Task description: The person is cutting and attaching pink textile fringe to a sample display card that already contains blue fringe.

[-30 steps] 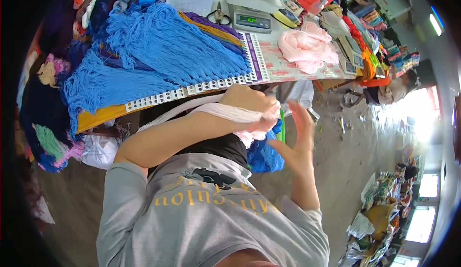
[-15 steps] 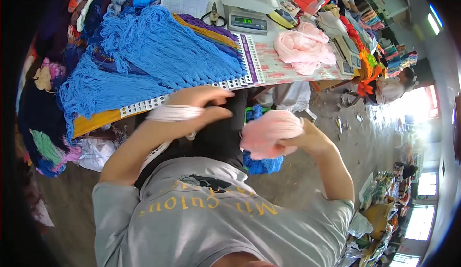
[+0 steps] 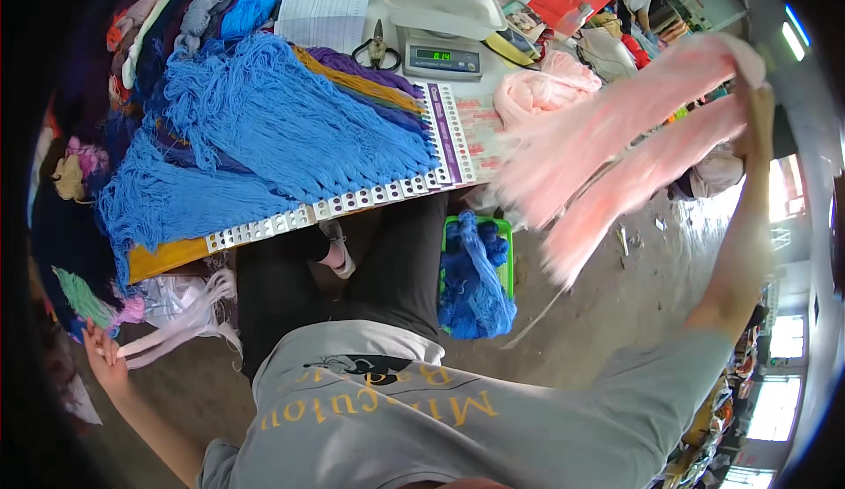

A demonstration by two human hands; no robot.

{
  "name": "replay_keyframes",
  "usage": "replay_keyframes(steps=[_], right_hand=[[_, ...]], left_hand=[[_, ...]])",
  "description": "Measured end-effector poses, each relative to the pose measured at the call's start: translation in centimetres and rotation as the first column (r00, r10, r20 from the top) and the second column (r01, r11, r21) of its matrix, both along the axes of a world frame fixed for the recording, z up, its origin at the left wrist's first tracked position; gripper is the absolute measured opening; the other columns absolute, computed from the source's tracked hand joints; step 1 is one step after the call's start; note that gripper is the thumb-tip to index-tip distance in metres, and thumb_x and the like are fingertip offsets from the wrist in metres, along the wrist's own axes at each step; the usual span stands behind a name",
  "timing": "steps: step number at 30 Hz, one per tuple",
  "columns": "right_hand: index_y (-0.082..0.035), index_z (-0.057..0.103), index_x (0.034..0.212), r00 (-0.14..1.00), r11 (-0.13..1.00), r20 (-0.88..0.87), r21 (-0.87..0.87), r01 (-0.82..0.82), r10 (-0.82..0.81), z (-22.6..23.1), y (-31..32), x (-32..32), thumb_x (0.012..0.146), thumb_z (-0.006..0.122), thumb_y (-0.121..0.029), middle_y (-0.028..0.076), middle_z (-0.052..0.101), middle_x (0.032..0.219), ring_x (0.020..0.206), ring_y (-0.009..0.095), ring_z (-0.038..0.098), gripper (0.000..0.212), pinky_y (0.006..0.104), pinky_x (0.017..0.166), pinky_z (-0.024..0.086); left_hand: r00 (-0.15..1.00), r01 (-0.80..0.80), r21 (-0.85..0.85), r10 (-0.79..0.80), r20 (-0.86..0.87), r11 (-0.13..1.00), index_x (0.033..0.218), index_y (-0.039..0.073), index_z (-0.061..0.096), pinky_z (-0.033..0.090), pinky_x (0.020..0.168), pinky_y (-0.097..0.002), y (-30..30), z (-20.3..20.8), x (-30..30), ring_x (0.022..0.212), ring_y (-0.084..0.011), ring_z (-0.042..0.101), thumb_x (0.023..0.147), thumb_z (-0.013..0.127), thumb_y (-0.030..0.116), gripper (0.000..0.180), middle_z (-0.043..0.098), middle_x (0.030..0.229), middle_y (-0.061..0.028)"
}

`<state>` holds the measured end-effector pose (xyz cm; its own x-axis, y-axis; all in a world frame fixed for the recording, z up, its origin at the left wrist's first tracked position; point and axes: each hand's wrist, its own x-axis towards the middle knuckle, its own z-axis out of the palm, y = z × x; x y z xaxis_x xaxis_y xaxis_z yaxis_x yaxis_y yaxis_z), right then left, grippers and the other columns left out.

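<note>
My right hand (image 3: 755, 106) is raised far out to the right, closed round one end of a pink thread hank (image 3: 607, 141). Its two long tails swing toward the table and are smeared by motion. On the far left, low beside the table, my left hand (image 3: 104, 348) grips a thinner, whitish-pink bundle of thread (image 3: 180, 323), whose loose ends trail toward my thigh. A heap of pink thread (image 3: 550, 84) lies on the table right of the scale. Blue thread hanks (image 3: 290, 128) hang in rows from a white punched card strip (image 3: 352, 200) along the table's front edge.
A digital scale (image 3: 442, 55) with a clear plastic tray (image 3: 444, 5) stands at the back, beside black-handled scissors (image 3: 377, 49) and printed sheets (image 3: 324, 7). Below the table, a green basket (image 3: 509, 264) holds blue thread. Coloured yarn piles crowd the left side.
My hands have spread far apart. The pink bundle in my right hand has unfurled into long tails, rising right. The whitish thread round my left wrist has come off and now hangs from that hand.
</note>
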<state>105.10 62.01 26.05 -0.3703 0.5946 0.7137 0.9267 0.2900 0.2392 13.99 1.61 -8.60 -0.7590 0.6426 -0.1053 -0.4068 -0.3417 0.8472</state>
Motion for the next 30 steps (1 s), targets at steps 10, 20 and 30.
replay_keyframes(steps=[10, 20, 30], right_hand=[[-0.015, 0.066, 0.098, 0.880, 0.903, 0.237, 0.237, 0.358, -0.412, 0.1, 13.7, 2.4, 0.086, 0.051, -0.030, 0.014, 0.066, 0.076, 0.070, 0.030, 0.065, 0.025, 0.0415, 0.060, 0.052], [0.008, 0.050, 0.118, 0.918, 0.628, -0.108, -0.759, 0.173, -0.382, -40.3, 2.9, -8.8, 0.065, 0.059, -0.068, 0.029, 0.055, 0.114, 0.110, 0.039, 0.053, 0.093, 0.0441, 0.092, 0.040], [-0.014, 0.057, 0.113, 0.997, 0.769, 0.035, -0.639, -0.030, 0.068, -37.6, 5.7, -11.3, 0.081, 0.054, -0.047, 0.013, 0.066, 0.075, 0.070, 0.030, 0.065, 0.047, 0.0426, 0.064, 0.047]], left_hand=[[0.993, 0.034, -0.007, -0.033, 0.116, 0.999, 0.112, 0.002, 0.053, 0.022, 0.030, -0.0194, -0.6, -3.8, -0.2, 0.037, -0.0047, 0.026, 0.097, 0.040, 0.024, 0.029, 0.045, 0.070, 0.0009], [0.970, -0.059, -0.067, 0.073, 0.234, 0.996, 0.111, 0.003, 0.054, 0.021, 0.030, -0.0192, 0.1, -3.8, 2.8, 0.036, -0.0044, 0.024, 0.097, 0.043, 0.024, 0.028, 0.045, 0.069, 0.0000], [0.970, 0.070, -0.015, -0.065, 0.233, 0.997, 0.105, 0.003, 0.056, 0.021, 0.030, -0.0187, 2.1, -5.9, 1.9, 0.035, -0.0044, 0.024, 0.096, 0.042, 0.020, 0.023, 0.048, 0.069, -0.0008]])
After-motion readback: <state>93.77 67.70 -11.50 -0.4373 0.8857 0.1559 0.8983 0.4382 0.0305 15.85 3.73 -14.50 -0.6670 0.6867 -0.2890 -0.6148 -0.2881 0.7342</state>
